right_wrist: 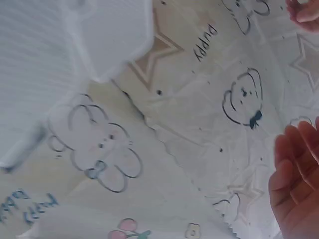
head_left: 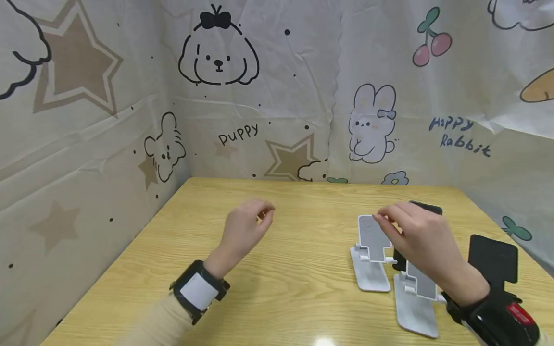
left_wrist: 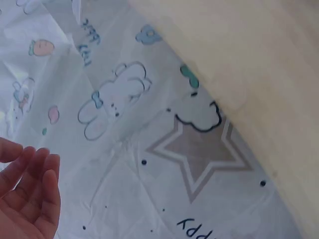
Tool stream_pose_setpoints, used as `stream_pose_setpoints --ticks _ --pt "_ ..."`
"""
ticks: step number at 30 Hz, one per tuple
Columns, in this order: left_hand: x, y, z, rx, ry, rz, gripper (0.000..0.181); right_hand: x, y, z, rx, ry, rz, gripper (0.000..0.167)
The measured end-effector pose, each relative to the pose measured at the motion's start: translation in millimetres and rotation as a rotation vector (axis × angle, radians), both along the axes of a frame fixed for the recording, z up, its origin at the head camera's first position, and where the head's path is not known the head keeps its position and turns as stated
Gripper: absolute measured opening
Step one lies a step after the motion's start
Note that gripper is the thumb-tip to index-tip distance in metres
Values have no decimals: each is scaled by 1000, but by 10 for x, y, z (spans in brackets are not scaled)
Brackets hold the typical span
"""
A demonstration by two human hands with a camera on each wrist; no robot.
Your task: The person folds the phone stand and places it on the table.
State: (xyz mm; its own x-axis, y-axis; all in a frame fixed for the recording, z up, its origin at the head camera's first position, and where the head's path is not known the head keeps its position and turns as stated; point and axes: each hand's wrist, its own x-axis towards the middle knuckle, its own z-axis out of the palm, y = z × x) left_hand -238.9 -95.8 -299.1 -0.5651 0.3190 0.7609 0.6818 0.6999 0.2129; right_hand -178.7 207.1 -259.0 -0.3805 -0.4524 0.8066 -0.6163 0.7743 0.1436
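Over the left half of the table my left hand (head_left: 244, 228) hangs with loosely curled fingers and holds nothing. The left wrist view shows its bent, empty fingers (left_wrist: 35, 191). My right hand (head_left: 420, 235) is raised above a group of phone stands, its fingers also loosely bent with nothing between them. Below it stand a white phone stand with a grey pad (head_left: 372, 235) and a nearer white phone stand (head_left: 415, 312), partly hidden by the hand. A black phone stand (head_left: 493, 257) is to the right; another black stand (head_left: 426, 207) shows partly behind the hand.
The wooden table (head_left: 303, 288) extends to a printed cloth (head_left: 277, 96) hanging at the back and both sides. All the stands are on the table's right part. In the right wrist view, a white stand (right_wrist: 117, 35) looms close at the upper left.
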Motion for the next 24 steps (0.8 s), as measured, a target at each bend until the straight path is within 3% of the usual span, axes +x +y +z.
stream_pose_setpoints --ticks 3,6,11,14,19,24 --pt "143 -14 -164 -19 -36 -3 7 139 113 -204 22 -34 -56 54" --pt "226 -36 -318 -38 -89 2 7 181 283 -407 35 -139 -153 64" --pt "255 -62 -479 -103 -175 42 6 153 620 -650 33 -407 -332 38" --pt "243 -60 -520 -139 -209 58 6 115 759 -732 19 -522 -390 42" --pt "243 -32 -548 -154 -258 28 7 48 860 -798 -88 -711 -365 44" --pt "285 11 -560 -164 -305 13 7 4 892 -810 -198 -751 -330 33"
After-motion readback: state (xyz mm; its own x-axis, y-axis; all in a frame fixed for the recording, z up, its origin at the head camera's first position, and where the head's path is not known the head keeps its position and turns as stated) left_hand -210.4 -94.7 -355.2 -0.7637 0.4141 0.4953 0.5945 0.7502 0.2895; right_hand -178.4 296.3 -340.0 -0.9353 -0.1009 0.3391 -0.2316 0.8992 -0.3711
